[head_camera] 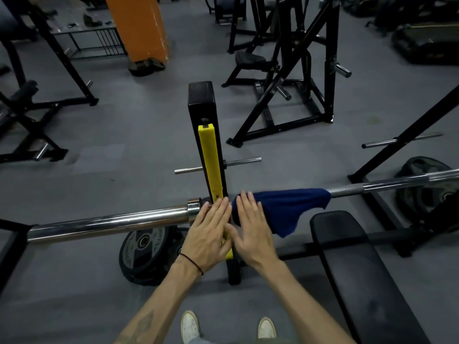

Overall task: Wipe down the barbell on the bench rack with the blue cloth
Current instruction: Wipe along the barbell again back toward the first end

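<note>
Hovering flat, both hands spread their fingers wide: left hand point(208, 230) by the yellow rack post point(211, 165), right hand point(250, 227) touching the blue cloth point(285, 209) draped over the barbell point(109, 223), seemingly ready to wipe.

The barbell point(111, 223) crosses the frame from lower left to right edge. Its shaft right of the blue cloth point(285, 211) lies bare and reachable. At centre the yellow-faced upright point(210, 167) blocks a straight slide along the bar, with pegs point(243, 161) jutting sideways. The bench pad point(360, 264) fills the lower right; plates point(141, 254) crowd the floor beneath, perhaps leaning on the post.
</note>
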The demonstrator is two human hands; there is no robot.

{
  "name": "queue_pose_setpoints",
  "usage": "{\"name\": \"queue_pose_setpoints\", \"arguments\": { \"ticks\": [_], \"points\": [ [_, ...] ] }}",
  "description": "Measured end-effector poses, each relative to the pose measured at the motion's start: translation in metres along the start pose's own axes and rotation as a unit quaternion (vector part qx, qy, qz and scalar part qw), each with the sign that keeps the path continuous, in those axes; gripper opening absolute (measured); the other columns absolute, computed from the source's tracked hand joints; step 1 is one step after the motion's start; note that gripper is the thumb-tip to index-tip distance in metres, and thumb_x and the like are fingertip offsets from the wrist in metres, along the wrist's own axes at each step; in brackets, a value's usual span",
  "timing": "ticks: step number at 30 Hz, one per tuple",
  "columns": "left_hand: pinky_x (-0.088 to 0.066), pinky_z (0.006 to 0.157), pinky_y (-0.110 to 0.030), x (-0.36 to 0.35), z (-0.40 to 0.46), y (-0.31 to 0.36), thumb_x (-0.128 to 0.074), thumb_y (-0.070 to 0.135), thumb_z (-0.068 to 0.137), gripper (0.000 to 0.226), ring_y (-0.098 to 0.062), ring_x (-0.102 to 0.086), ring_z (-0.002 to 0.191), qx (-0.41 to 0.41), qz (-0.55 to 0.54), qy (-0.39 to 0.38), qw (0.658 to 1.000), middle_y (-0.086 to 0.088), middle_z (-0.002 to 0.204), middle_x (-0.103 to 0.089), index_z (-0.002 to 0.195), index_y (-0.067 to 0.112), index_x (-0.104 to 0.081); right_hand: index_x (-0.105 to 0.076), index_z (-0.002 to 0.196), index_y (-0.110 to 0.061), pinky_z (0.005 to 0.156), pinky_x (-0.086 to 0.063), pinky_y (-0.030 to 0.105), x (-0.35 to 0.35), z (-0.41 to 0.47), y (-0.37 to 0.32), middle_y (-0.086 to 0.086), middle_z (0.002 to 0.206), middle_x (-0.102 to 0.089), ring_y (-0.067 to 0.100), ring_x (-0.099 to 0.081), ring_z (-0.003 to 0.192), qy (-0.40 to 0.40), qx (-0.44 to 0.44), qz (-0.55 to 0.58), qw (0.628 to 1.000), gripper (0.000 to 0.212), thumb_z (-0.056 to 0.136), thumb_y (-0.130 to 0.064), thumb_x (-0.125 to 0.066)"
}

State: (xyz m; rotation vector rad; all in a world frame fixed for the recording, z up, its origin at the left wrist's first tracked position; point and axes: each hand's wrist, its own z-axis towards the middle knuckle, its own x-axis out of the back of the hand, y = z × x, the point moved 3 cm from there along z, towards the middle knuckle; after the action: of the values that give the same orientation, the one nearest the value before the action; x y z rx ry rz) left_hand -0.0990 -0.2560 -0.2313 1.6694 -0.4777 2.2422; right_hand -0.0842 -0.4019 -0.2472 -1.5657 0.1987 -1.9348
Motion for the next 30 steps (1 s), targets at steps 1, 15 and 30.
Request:
{"name": "queue_pose_setpoints", "arguments": {
  "ticks": [1, 15, 30],
  "points": [
    [-0.025, 0.121, -0.049, 0.001, -0.001, -0.004, -0.038, 0.047, 0.101, 0.067, -0.024, -0.023, 0.152, -0.005, 0.000, 0.008, 1.000, -0.012, 0.162, -0.029, 0.153, 0.006, -0.035, -0.021, 0.163, -0.011, 0.130, -0.002, 0.039, 0.006, -0.001, 0.012, 0.005, 0.172, -0.011, 0.014, -0.002, 0.160, -0.003, 0.026, -0.028, 0.999, 0.074, 0.108, -0.061, -0.018],
    [-0.034, 0.116, -0.051, 0.010, -0.009, -0.056, -0.043, 0.044, 0.100, 0.055, -0.029, -0.048, 0.135, 0.065, -0.037, 0.061, 0.995, -0.013, 0.141, -0.055, 0.141, 0.009, -0.052, -0.027, 0.162, -0.012, 0.130, -0.003, 0.042, 0.000, 0.007, 0.010, 0.004, 0.171, -0.018, 0.013, -0.006, 0.160, 0.010, 0.008, -0.072, 0.997, 0.072, 0.109, -0.060, -0.019],
    [-0.048, 0.071, -0.037, 0.019, 0.014, -0.063, -0.068, 0.045, 0.084, 0.034, -0.022, -0.055, 0.087, 0.105, -0.014, -0.046, 0.993, -0.002, 0.108, -0.052, 0.109, 0.025, -0.056, -0.029, 0.161, -0.010, 0.129, 0.004, 0.037, 0.020, 0.005, 0.034, 0.006, 0.170, -0.022, 0.016, -0.011, 0.159, 0.038, -0.043, -0.091, 0.994, 0.072, 0.109, -0.058, -0.016]
  ]
}}
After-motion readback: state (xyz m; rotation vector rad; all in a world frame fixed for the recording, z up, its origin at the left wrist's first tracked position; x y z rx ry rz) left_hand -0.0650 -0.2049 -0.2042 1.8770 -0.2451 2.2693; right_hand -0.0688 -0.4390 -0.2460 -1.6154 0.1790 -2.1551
